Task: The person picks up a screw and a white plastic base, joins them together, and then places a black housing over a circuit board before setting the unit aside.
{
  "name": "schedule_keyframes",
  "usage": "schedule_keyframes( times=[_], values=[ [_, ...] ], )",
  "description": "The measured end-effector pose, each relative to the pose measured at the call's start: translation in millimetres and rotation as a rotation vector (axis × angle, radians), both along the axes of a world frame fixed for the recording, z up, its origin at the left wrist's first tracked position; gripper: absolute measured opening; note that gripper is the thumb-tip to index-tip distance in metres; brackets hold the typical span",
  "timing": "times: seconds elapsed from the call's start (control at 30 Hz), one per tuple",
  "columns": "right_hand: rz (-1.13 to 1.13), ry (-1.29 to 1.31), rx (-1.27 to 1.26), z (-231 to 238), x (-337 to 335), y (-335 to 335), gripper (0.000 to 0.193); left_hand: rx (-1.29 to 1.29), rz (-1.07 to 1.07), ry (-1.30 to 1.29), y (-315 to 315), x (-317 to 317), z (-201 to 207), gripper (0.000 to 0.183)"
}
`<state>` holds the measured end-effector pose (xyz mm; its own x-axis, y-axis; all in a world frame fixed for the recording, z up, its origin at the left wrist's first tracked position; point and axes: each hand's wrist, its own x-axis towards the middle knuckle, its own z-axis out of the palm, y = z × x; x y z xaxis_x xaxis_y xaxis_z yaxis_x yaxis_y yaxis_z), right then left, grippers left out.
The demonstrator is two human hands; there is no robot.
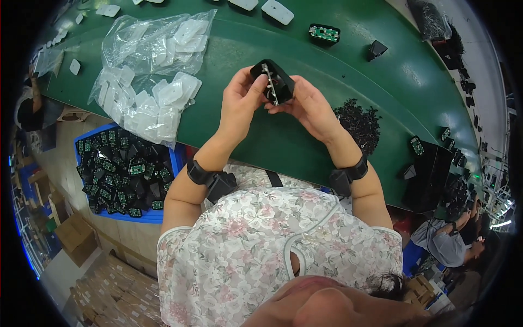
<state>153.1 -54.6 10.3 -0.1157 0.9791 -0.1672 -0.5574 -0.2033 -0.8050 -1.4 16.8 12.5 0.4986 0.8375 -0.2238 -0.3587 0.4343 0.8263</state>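
Above the green table, both my hands grip one black plastic housing [281, 82] with a circuit board set in its open face. The housing is tilted, so the board shows nearly edge-on. My left hand [242, 95] holds the left side, its thumb pressed at the board. My right hand [313, 106] has its fingers around the right side and lower end. Just right of my right forearm lies a pile of small black parts [359, 125]. To the left, a clear plastic bag [155, 71] spills white rounded plates [177, 90].
A blue bin [177, 161] full of black housings with green boards stands below the table's left edge. On the green table [234, 49] sit a housing with its board showing [324, 34], a black housing [376, 50] and a black box [427, 177]. Other people work at both sides.
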Motion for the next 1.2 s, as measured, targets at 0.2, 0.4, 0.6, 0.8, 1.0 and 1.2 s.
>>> schedule_keyframes(
  times=[0.2,0.4,0.6,0.8,1.0,1.2],
  values=[
    [-0.294,-0.506,0.182,9,-15,-7,0.043,0.279,0.023,0.157,-6,-4,0,0.026],
    [-0.564,-1.218,0.439,18,-20,-12,0.017,0.272,0.011,0.062,-7,-2,-6,0.033],
    [-0.486,-0.925,0.285,18,-12,-13,0.008,0.329,-0.057,0.083,-7,-8,-6,0.038],
    [-0.456,-0.823,0.252,15,-6,-10,0.007,0.294,-0.1,0.107,-9,-9,0,0.038],
    [-0.486,-0.701,0.223,16,-6,-8,0.007,0.233,-0.14,0.057,-10,-13,3,0.038],
    [-0.406,-1.182,0.368,21,-9,-9,0.008,0.337,-0.104,0.105,-12,-10,-2,0.034]
  ],
)
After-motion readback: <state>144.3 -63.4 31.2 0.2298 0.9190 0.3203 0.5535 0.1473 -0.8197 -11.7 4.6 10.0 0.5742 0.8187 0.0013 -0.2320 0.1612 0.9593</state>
